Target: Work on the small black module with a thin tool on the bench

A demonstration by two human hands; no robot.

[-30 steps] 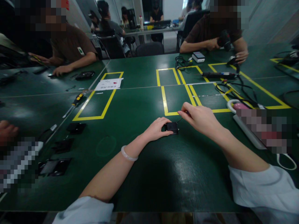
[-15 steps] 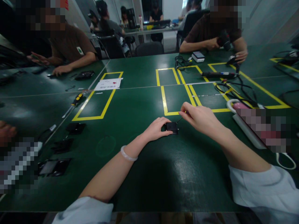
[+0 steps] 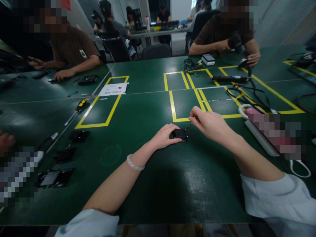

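Note:
A small black block lies on the green table in front of me. The thumb and fingers of my left hand grip it from its left side. Just to the upper right, my right hand pinches a thin dark tool. The tool slants down to the left, its tip at or close to the block's upper right corner; contact is too small to tell. Most of the tool's handle is hidden in my fingers.
Black parts and a yellow-black screwdriver lie left. A white paper sits inside yellow tape. At right are a pink-and-white object, cables and a black pen-shaped tool. People sit across the table.
The whole view has shifted slightly. My left hand still grips the block, and my right hand keeps its pinch on the tool with almost no movement.

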